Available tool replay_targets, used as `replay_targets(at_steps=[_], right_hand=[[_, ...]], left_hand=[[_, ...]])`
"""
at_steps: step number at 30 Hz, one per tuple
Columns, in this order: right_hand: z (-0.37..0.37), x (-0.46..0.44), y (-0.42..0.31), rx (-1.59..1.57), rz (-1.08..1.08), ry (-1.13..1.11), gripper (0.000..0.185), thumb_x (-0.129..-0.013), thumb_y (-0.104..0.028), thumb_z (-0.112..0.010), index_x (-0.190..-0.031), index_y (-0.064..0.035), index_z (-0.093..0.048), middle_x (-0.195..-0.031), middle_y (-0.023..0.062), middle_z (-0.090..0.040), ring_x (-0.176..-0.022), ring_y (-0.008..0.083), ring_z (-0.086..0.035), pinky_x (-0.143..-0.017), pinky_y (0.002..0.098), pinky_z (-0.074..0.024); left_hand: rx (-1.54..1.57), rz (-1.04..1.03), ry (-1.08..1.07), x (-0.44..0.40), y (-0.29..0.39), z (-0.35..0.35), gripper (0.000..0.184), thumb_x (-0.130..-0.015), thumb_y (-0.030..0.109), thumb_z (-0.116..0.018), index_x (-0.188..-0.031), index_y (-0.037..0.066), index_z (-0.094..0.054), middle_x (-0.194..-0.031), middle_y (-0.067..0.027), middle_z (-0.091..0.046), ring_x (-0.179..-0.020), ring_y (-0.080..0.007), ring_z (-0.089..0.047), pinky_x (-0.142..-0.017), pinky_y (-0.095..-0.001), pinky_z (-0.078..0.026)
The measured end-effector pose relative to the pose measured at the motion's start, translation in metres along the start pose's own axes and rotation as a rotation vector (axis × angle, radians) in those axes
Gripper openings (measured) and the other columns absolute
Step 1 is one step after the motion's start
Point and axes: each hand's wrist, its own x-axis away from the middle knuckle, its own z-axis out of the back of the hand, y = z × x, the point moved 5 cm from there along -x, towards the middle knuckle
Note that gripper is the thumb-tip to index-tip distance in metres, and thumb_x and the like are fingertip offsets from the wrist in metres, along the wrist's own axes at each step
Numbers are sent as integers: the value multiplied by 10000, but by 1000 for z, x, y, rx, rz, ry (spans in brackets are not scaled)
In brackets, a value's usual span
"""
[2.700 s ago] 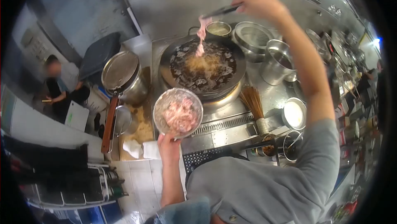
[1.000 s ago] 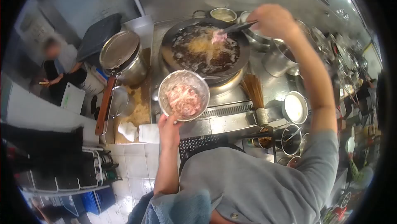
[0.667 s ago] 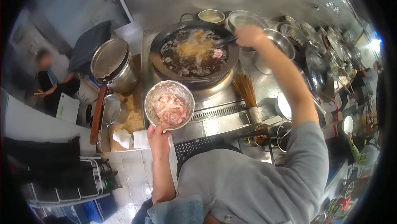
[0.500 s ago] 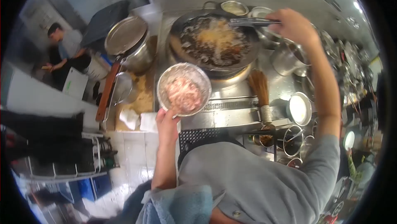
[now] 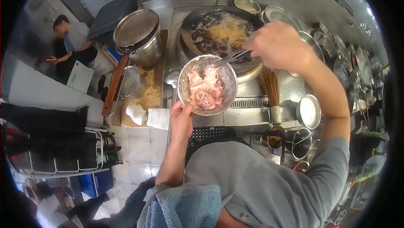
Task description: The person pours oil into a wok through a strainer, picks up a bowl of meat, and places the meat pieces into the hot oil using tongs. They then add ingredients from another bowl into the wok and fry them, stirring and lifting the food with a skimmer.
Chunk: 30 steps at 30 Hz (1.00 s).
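Note:
My left hand (image 5: pixel 182 120) grips the near rim of a metal bowl (image 5: pixel 227 78), its thumb on the edge. Pale pink raw meat pieces (image 5: pixel 205 90), coated in something whitish, lie in the bowl. My right hand (image 5: pixel 277 47) is closed around metal tongs (image 5: pixel 235 56), which point down and left. The tips of the tongs reach inside the bowl's far rim, close to the meat. Behind the bowl stands a large dark wok (image 5: pixel 187 38) of bubbling oil, with golden food frying in it. My right hand partly covers the wok's right side.
A lidded steel pot (image 5: pixel 147 53) with a wooden-handled strainer (image 5: pixel 115 85) stands at left. A bamboo brush (image 5: pixel 270 89) and a bowl of white contents (image 5: pixel 309 112) are at right. One person sits at the far left (image 5: pixel 75 38); another shows at lower left (image 5: pixel 50 211).
The tongs have moved from above the wok's far right side down and left into the bowl. In view, the bowl now sits farther right.

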Motion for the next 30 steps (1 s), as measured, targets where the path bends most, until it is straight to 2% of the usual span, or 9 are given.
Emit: replay_targets(at_steps=[8,10,15,20,21,23,24,27,30], right_hand=[[63,29,63,-23,-240,345,221,-748,-180,-718,-967,-157,-740,-846,88,-694,-828,289,-652,-749,398,-514],[36,21,72,48,-236,326,230,-749,-169,-709,-977,-155,-734,-864,85,-693,-854,288,-653,-748,400,-519],[-113,-46,68,-36,-281,-334,273,-745,-106,-580,-985,-71,-706,-974,151,-693,-943,326,-675,-785,426,-555],[-120,-44,99,-161,-395,-309,363,-778,-180,-594,-1103,-33,-665,-1006,182,-686,-969,324,-673,-829,436,-548],[-97,-30,105,-230,-410,-116,369,-804,-251,-637,-1110,-46,-664,-1027,175,-682,-969,327,-665,-841,437,-537],[-73,-12,111,-234,-254,137,351,-805,-249,-690,-1116,-88,-674,-1045,173,-676,-942,354,-651,-827,429,-521],[-50,-4,93,-261,-307,85,341,-806,-227,-690,-1106,-65,-674,-1026,165,-684,-942,343,-653,-824,435,-520],[-41,2,26,-348,16,37,310,-803,-219,-691,-1069,-61,-686,-939,163,-691,-919,333,-658,-813,428,-523],[-51,-17,-39,-202,110,-85,166,-723,-111,-701,-885,-79,-721,-751,133,-668,-811,315,-673,-728,410,-542]], left_hand=[[-1,61,84,-6,-10,2,133,-840,39,-546,-949,19,-619,-953,-73,-667,-842,-154,-636,-739,-337,-538],[29,78,116,-6,-15,5,154,-832,38,-554,-970,14,-619,-962,-78,-666,-855,-166,-640,-745,-348,-543],[16,62,138,-2,-15,4,222,-810,20,-557,-1024,-3,-610,-1021,-100,-660,-901,-183,-644,-750,-361,-551],[2,34,164,2,-8,-2,228,-827,25,-555,-1045,-6,-615,-1019,-96,-661,-896,-179,-645,-742,-345,-556],[-7,33,174,2,-10,-1,222,-831,29,-557,-1042,-5,-616,-1013,-96,-662,-888,-178,-647,-742,-343,-556],[-54,40,185,-2,-19,7,202,-832,26,-566,-1023,4,-628,-985,-81,-667,-866,-164,-647,-735,-330,-554],[-78,39,190,-4,-21,12,193,-832,25,-570,-1013,9,-634,-972,-74,-670,-855,-158,-647,-732,-323,-553],[-135,5,112,-3,-17,12,79,-829,-1,-545,-879,8,-606,-935,-88,-673,-840,-168,-656,-737,-343,-555],[-120,-24,-4,-6,-16,13,68,-803,-30,-557,-808,32,-583,-901,-75,-672,-782,-151,-646,-710,-330,-550]])
